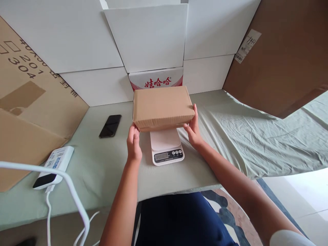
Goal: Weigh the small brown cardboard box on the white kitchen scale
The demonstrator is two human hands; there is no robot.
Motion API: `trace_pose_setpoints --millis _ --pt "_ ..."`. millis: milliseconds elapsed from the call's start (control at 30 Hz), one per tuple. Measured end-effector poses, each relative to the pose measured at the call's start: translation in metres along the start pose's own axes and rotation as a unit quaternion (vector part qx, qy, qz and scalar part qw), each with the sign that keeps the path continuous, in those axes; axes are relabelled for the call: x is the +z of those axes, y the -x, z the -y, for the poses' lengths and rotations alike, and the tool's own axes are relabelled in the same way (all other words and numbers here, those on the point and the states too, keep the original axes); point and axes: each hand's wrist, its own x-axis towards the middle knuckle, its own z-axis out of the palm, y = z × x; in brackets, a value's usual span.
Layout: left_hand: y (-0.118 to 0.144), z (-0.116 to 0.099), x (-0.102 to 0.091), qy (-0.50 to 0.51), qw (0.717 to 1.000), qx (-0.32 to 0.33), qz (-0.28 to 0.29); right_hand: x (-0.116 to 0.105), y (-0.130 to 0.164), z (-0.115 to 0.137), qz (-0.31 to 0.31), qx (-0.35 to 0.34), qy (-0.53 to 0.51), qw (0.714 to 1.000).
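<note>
The box (162, 106) sits over the scale (167, 147), long side across. Left hand (133, 143) and right hand (193, 129) clamp its two ends, fingers tight on it.

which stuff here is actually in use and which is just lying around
In use: box, held at its ends by left hand and right hand; scale beneath it.

Lying about: phone, power bank with cable, red-print carton, cardboard sheets.
</note>
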Motion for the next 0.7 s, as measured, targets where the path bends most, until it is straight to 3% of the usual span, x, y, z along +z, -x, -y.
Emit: trace_pose_setpoints --millis 233,500,700 --pt "0.060 -0.016 -0.008 -0.005 0.997 -0.070 -0.014 -0.019 0.049 0.018 0.006 0.049 -0.008 0.999" --pt "0.060 -0.010 -0.011 0.009 0.996 -0.094 0.005 -0.018 0.043 0.027 0.003 0.071 0.006 0.997" --pt "0.059 -0.010 -0.011 0.004 0.996 -0.085 -0.012 -0.017 0.042 0.028 0.017 0.063 -0.026 0.998"
